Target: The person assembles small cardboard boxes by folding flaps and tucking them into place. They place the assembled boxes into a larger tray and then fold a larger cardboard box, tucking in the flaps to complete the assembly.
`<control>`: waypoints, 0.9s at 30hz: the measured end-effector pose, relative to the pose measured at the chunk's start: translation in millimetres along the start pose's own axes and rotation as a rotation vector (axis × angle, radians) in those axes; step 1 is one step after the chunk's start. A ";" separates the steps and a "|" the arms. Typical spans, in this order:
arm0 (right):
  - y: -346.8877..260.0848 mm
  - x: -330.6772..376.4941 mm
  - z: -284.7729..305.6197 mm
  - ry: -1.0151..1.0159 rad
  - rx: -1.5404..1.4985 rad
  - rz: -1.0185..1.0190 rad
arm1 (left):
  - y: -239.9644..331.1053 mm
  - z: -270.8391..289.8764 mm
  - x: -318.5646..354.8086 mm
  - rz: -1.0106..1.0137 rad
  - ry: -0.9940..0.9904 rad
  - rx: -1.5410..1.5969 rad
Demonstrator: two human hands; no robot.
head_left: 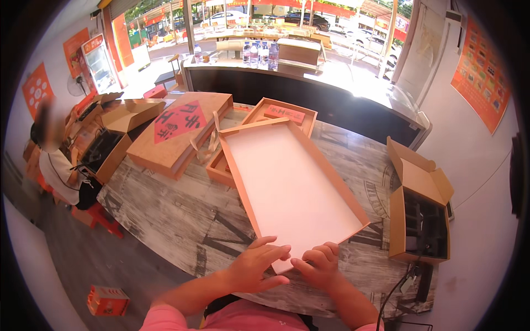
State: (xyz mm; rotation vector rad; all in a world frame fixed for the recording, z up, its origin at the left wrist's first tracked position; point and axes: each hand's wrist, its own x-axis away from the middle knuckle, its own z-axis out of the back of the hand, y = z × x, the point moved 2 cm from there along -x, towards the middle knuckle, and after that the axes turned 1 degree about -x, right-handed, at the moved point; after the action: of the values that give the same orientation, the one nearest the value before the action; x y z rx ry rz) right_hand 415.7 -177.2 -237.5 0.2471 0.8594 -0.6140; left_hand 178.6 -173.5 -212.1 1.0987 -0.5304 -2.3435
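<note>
A shallow brown cardboard box tray (298, 182) with a white inside lies slantwise before me, its far end resting over another box. My left hand (256, 267) is at its near left corner, fingers stretched and thumb held apart. At the near end, my right hand (320, 266) has its fingers curled over the tray's edge. Both hands partly hide that near end. Under the far part sits a brown open box (223, 172) with a red packet (284, 114) in it. To its left lies a large closed brown gift box (182, 129) with a red diamond label and a ribbon (208, 140).
An open carton with black padding (424, 223) stands on the right of the grey wood-patterned table (182, 220). Another open carton (107, 143) is at the left, near a seated person (58, 165). Bottles (259, 54) stand on the counter behind. A small orange box (107, 300) is on the floor.
</note>
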 end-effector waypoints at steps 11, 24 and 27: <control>14.4 1.7 77.9 0.220 -0.156 -0.120 | -218.8 150.5 69.3 0.597 0.753 0.198; 30.5 28.0 121.8 0.446 -0.499 -0.302 | -239.6 167.3 -14.3 0.348 0.472 0.734; 43.1 31.8 134.0 0.521 -0.590 -0.375 | -204.3 173.6 -29.2 0.338 0.502 0.680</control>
State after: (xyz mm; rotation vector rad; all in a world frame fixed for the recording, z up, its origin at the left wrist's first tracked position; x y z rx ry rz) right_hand 541.8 -214.5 -178.0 -0.3142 1.5691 -0.6209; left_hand 2.9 30.9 -199.7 1.6644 -1.2430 -1.5305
